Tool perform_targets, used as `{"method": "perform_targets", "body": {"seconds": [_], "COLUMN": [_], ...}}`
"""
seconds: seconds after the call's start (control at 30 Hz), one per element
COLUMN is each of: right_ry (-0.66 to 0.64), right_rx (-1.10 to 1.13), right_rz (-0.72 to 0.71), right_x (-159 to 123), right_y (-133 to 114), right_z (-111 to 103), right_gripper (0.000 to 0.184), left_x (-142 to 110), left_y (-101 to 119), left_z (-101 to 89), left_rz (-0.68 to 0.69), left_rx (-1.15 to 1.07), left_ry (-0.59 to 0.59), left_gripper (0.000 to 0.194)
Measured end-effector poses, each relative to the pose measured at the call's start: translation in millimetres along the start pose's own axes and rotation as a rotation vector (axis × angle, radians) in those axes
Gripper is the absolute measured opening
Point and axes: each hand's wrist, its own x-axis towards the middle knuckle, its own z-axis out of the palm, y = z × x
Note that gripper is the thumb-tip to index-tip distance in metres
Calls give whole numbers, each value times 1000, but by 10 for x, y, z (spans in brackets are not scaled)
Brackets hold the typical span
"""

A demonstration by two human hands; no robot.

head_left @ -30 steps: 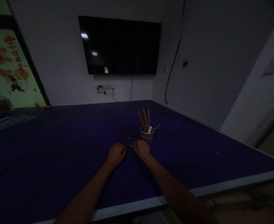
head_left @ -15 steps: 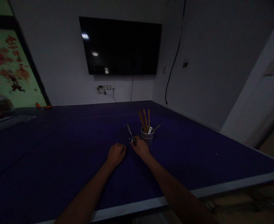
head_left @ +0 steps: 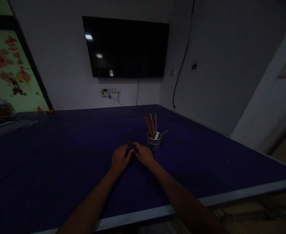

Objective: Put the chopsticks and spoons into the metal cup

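My right hand (head_left: 145, 155) is closed around a slim utensil (head_left: 132, 145), which looks dark here and seems to be a metal spoon. It slants toward the fingertips of my left hand (head_left: 119, 159). The left fingers and thumb curve in on its near side and appear to grip it, though the contact is dim. Just beyond my right hand stands a pale cylindrical holder (head_left: 153, 145). Wooden chopsticks (head_left: 150, 126), a white handle (head_left: 157, 135) and a metal utensil (head_left: 163, 133) stick up out of it.
The dark blue table (head_left: 194, 162) has a white front edge (head_left: 230, 192). Small pale bits lie scattered on it. Clear plastic (head_left: 11, 126) and orange objects (head_left: 45, 110) are at the far left. A television (head_left: 128, 48) hangs on the wall.
The spoon has tipped from upright to a low slant between my hands. My left hand has opened from a fist and reached in to it. The holder has stayed in place.
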Motion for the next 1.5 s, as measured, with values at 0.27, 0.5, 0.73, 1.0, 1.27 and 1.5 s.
{"method": "perform_targets", "body": {"seconds": [0.27, 0.5, 0.73, 1.0, 1.27, 1.5], "right_ry": [-10, 18, 248, 304, 632, 1116], "right_rx": [21, 23, 143, 146, 209, 321], "right_rz": [-83, -161, -292, -234, -140, 270], "right_x": [3, 3, -47, -124, -108, -108], "right_y": [3, 4, 4, -121, -20, 205], "right_z": [14, 46, 15, -32, -39, -400], "right_gripper": [43, 44, 50, 32, 41, 46], "left_x": [0, 20, 22, 4, -1, -1], "left_y": [-12, 25, 24, 3, 47, 56], "left_z": [4, -33, -46, -35, -41, -37], "left_rz": [104, 119, 115, 256, 251, 218], "left_rx": [-13, -17, 60, 130, 108, 95], "left_ry": [88, 106, 113, -15, -32, -64], "left_gripper": [22, 19, 19, 26, 24, 25]}}
